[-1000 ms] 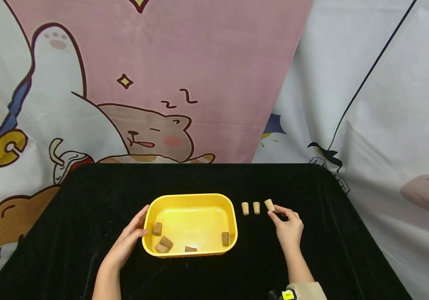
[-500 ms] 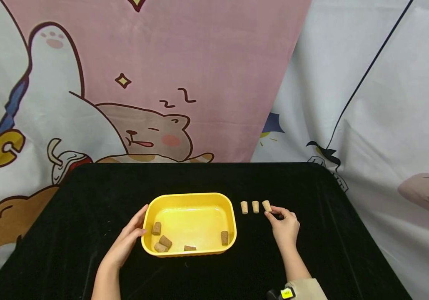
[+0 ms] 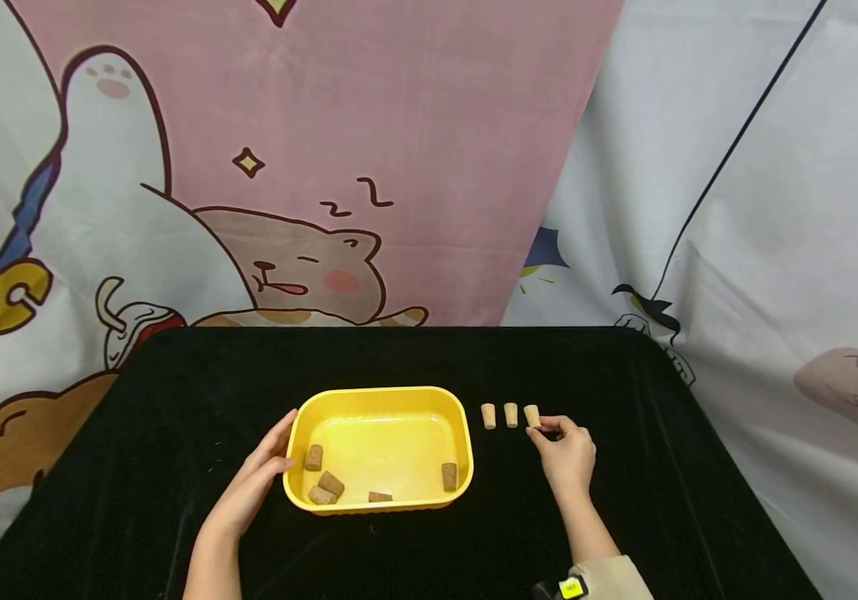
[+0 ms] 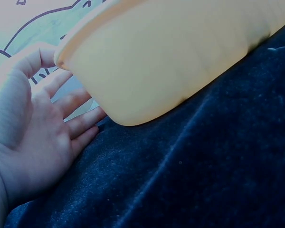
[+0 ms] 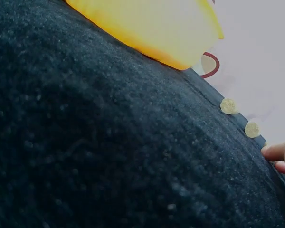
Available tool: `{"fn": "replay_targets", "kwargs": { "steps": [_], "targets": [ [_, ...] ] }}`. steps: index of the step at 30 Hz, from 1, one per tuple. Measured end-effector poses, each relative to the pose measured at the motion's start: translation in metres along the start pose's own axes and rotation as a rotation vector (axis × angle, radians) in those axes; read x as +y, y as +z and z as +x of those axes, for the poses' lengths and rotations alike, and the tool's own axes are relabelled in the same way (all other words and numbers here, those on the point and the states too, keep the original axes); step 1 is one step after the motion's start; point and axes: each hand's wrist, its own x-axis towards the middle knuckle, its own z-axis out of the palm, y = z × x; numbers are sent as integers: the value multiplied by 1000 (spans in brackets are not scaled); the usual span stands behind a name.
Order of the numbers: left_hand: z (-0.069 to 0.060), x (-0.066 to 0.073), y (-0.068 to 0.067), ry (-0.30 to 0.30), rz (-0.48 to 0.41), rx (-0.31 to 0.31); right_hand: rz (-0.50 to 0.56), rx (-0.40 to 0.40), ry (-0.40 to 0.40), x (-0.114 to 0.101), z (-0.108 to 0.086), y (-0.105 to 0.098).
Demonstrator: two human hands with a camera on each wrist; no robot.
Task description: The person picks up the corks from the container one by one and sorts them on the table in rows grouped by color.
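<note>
In the head view my left hand rests against the left side of a yellow plastic tray. Its thumb touches the rim, and the left wrist view has the other fingers nearly straight along the outer wall. My right hand pinches a light tapered cork stopper between thumb and fingertips. This cork stands upright at the right end of a short row, beside a middle cork stopper and a left cork stopper. In the right wrist view the fingers mostly hide the pinched cork.
Several darker brown corks lie in the tray, including one cork at its right side and another cork at its left. A black cloth covers the table. Behind it hangs a printed curtain.
My right hand has brought the tilted cork a little left and down, and it now stands upright in line with the other two. The left hand and tray have stayed put.
</note>
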Motion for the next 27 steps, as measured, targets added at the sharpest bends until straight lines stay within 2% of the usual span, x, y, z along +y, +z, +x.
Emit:
{"fn": "replay_targets", "kwargs": {
  "steps": [9,13,16,21,27],
  "targets": [
    [0,3,2,-20,0,-5,-2,-11,-10,-1,-2,-1],
    [0,4,2,-9,-2,-10,11,-22,2,-3,-3,-4],
    [0,4,2,2,-10,-16,37,2,0,-5,-3,-8],
    [0,3,2,-2,-8,-11,85,39,-56,-12,-4,-15],
    [0,2,1,-2,0,-5,208,-7,-159,-36,-10,-21]
  ]
}}
